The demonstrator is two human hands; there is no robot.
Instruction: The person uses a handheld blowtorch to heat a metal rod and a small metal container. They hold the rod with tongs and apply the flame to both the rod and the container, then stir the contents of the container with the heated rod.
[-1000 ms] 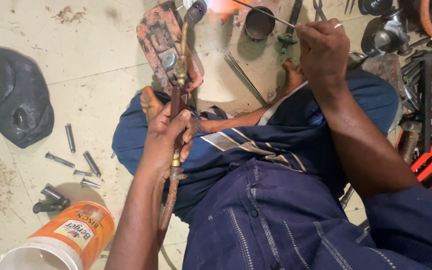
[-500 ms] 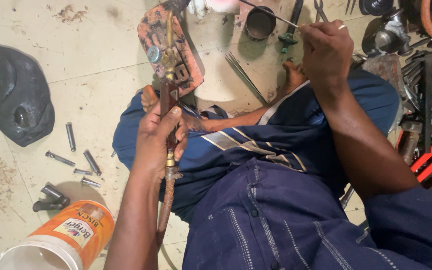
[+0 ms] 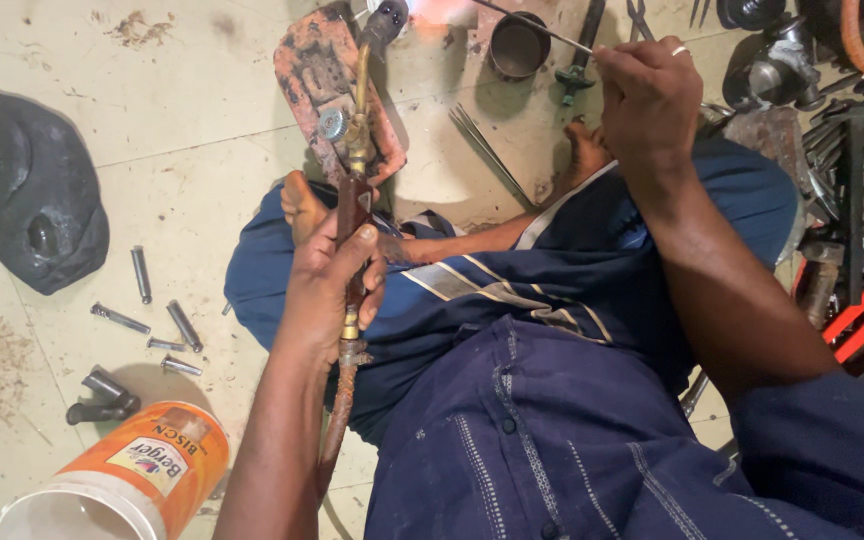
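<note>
Head view: brass torch (image 3: 357, 150) points up over the tiled floor (image 3: 192, 110), left hand (image 3: 327, 290) clamped round its handle, hose (image 3: 337, 420) trailing down. Right hand (image 3: 647, 100) pinches thin filler rod (image 3: 532, 25) near a small metal cup (image 3: 517, 45). Bolts (image 3: 152, 320) and orange bucket (image 3: 142, 475) lie left.

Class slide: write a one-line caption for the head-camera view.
Seated on the floor, left hand grips a gas torch while right hand holds a thin rod toward its flame.

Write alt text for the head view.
Seated on a tiled floor, a person holds a brass gas torch in the left hand and a thin metal rod in the right hand, bolts scattered nearby.
</note>
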